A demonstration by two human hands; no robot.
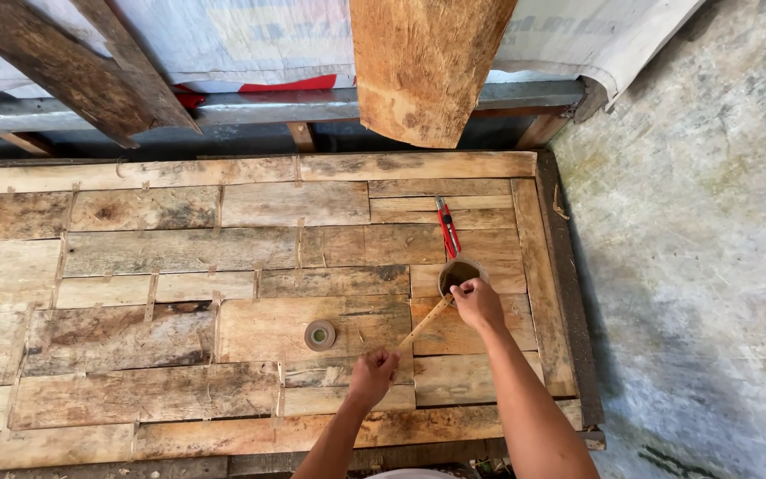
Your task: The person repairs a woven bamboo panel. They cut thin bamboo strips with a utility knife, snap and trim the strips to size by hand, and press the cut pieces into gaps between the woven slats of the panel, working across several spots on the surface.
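Wooden panel (179, 266): patched plank offcuts, lying flat; it carries all my things.
Right hand (478, 304): closed on one end of a thin stick (426, 322), beside the small round container (459, 273) near the right edge.
Left hand (374, 371): fisted on the stick's other end.
Progress: stick stretched over the planks, still being laid.
Nearby: tape roll (319, 334); red-handled tool (448, 229) toward the far right corner.

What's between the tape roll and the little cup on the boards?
In the head view, a thin wooden stick slants across that stretch, held by the left hand and right hand, between the tape roll and the cup; otherwise bare boards.
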